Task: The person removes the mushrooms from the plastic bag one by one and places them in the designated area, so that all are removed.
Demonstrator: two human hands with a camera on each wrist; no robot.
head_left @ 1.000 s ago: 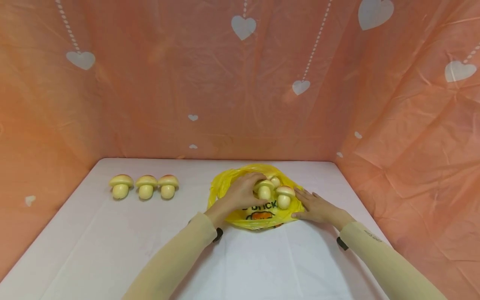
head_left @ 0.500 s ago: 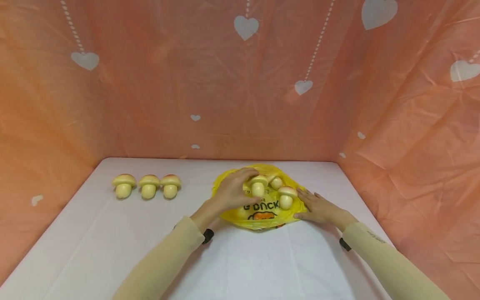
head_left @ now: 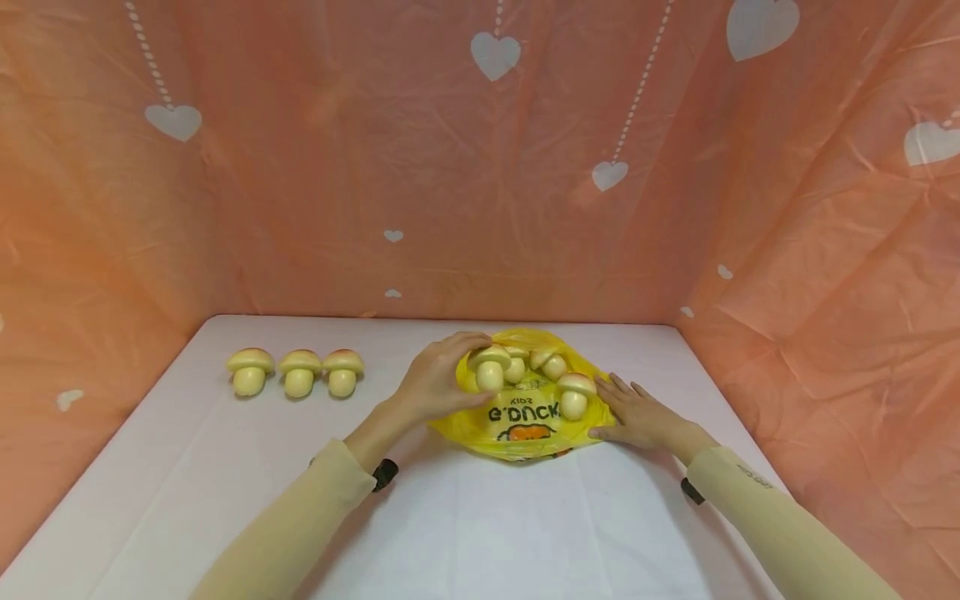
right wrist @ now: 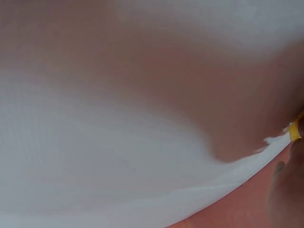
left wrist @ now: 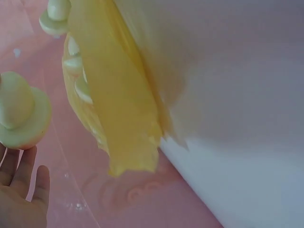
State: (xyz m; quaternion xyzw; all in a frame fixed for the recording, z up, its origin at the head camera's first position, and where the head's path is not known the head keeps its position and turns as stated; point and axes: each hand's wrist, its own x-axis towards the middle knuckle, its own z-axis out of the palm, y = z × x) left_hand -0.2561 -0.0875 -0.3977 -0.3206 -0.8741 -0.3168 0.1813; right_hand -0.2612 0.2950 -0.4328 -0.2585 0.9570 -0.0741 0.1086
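My left hand (head_left: pixel 435 379) grips a toy mushroom (head_left: pixel 491 371), with a cream stem and a pale, reddish-tinged cap, between thumb and fingers at the left side of a yellow plastic bag (head_left: pixel 480 429). In the left wrist view the held mushroom (left wrist: pixel 23 111) shows at the left, above the fingers. On the bag, which is printed with lettering and an orange duck bill, lie three more mushrooms: one at the back (head_left: pixel 515 367), another tilted beside it (head_left: pixel 551 364), a third at the right (head_left: pixel 575 398). My right hand (head_left: pixel 648 419), fingers extended, rests on the bag's right edge.
Three similar mushrooms stand in a row on the left of the white table (head_left: pixel 247 500): a left one (head_left: pixel 250 375), a middle one (head_left: pixel 300 375) and a right one (head_left: pixel 342 375). An orange curtain (head_left: pixel 450 192) with white hearts encloses the table's back and sides.
My left hand has moved left with the gripped mushroom, from over the middle of the bag to its left side, uncovering the mushroom at the back. The right hand stays on the bag's edge.
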